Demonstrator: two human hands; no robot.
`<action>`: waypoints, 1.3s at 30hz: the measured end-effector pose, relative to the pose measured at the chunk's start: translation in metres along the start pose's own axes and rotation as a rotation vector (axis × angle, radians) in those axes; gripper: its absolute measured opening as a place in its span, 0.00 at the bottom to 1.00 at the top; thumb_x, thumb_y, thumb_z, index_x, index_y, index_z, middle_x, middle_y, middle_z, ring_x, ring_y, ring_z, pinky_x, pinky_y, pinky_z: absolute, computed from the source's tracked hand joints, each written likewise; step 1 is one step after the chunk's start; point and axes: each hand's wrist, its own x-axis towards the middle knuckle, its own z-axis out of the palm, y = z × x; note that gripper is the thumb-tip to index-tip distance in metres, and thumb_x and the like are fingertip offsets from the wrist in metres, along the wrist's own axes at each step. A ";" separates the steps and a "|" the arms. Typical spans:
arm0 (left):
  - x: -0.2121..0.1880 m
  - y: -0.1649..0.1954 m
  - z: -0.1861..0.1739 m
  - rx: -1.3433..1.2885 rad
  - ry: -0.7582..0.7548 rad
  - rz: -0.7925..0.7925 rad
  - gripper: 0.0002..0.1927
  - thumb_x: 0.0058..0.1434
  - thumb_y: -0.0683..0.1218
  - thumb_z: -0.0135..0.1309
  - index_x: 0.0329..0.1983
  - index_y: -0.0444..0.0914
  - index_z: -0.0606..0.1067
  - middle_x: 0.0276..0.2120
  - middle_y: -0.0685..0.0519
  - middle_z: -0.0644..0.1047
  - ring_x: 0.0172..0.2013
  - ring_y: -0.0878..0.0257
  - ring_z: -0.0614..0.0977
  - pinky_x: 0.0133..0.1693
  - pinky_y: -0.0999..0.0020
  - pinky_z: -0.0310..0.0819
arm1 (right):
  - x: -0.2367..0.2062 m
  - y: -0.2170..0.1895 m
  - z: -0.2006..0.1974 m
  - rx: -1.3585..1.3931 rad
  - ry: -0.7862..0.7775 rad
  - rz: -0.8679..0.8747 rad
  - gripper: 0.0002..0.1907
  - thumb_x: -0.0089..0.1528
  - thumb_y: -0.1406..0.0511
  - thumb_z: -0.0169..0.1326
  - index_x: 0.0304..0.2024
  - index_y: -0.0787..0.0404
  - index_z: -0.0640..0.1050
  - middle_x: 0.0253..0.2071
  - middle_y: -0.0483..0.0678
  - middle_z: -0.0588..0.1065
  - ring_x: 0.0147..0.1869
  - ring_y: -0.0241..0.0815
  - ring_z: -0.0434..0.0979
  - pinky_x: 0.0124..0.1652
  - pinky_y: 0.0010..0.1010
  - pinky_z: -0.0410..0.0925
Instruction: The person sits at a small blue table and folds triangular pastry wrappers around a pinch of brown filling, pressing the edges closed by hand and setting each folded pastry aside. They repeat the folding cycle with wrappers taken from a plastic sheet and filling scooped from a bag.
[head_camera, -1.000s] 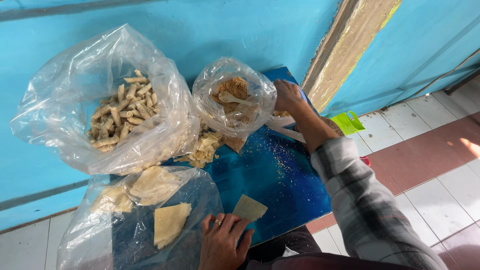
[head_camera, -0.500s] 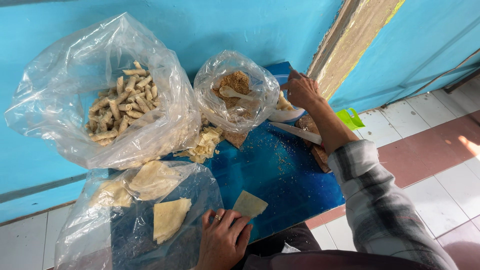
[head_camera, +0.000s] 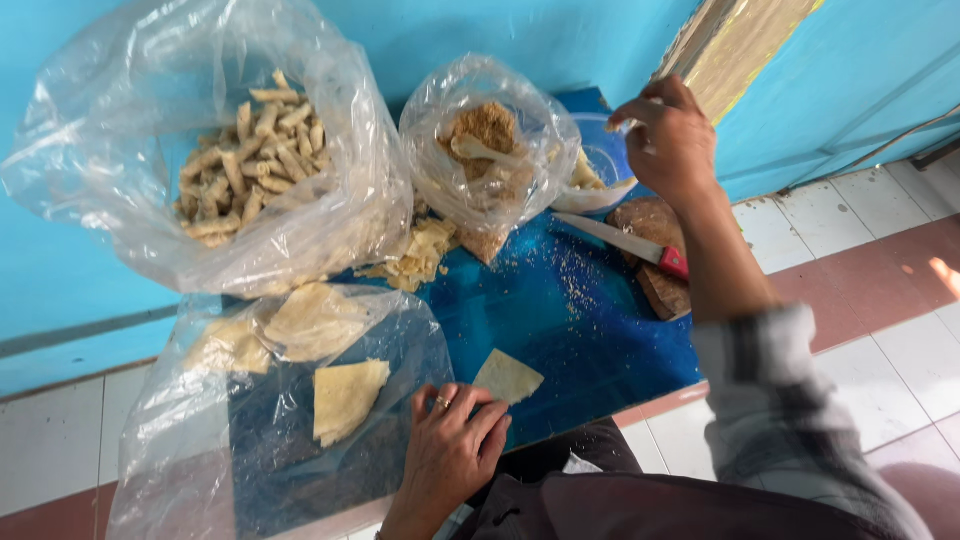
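Note:
My left hand (head_camera: 452, 440), with a ring on one finger, lies flat on the blue board (head_camera: 590, 330), fingertips touching a pale triangular pastry wrapper (head_camera: 507, 376). My right hand (head_camera: 668, 135) is raised at the far right over a clear plastic container (head_camera: 598, 170), fingers pinched together; what they hold is hidden. A clear bag of brown crumbly filling (head_camera: 485, 150) with a spoon in it stands next to that hand. A big clear bag of rolled pastries (head_camera: 250, 160) sits at the back left. Another bag with flat wrappers (head_camera: 320, 390) lies by my left hand.
A knife with a red handle (head_camera: 632, 244) rests on a round wooden board (head_camera: 655, 255) at the right. Loose rolled pieces (head_camera: 420, 255) lie between the bags. A blue wall stands behind; tiled floor (head_camera: 860, 260) runs to the right.
My right hand has lifted from the board's far right and now hovers with pinched fingers over the plastic container. My left hand stays on the wrapper. The view has tilted closer.

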 end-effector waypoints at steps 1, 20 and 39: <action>0.001 0.000 0.000 0.010 0.024 0.023 0.07 0.59 0.47 0.61 0.38 0.41 0.81 0.40 0.55 0.78 0.45 0.57 0.77 0.52 0.50 0.60 | -0.021 -0.021 -0.015 0.269 -0.036 0.098 0.17 0.61 0.77 0.54 0.46 0.52 0.83 0.51 0.48 0.76 0.46 0.41 0.77 0.42 0.36 0.71; -0.003 -0.003 -0.002 0.015 -0.019 0.046 0.07 0.60 0.48 0.61 0.37 0.40 0.81 0.43 0.56 0.79 0.48 0.58 0.78 0.58 0.45 0.58 | -0.172 -0.133 0.004 -0.277 -0.220 -0.866 0.28 0.58 0.62 0.55 0.62 0.57 0.75 0.59 0.44 0.70 0.54 0.38 0.72 0.41 0.30 0.66; 0.000 -0.001 -0.006 0.006 -0.011 0.040 0.06 0.60 0.47 0.60 0.37 0.40 0.81 0.42 0.56 0.79 0.47 0.58 0.78 0.57 0.46 0.59 | -0.160 -0.131 -0.007 0.016 -0.336 -0.696 0.21 0.54 0.66 0.58 0.51 0.49 0.80 0.57 0.45 0.74 0.50 0.42 0.75 0.41 0.35 0.67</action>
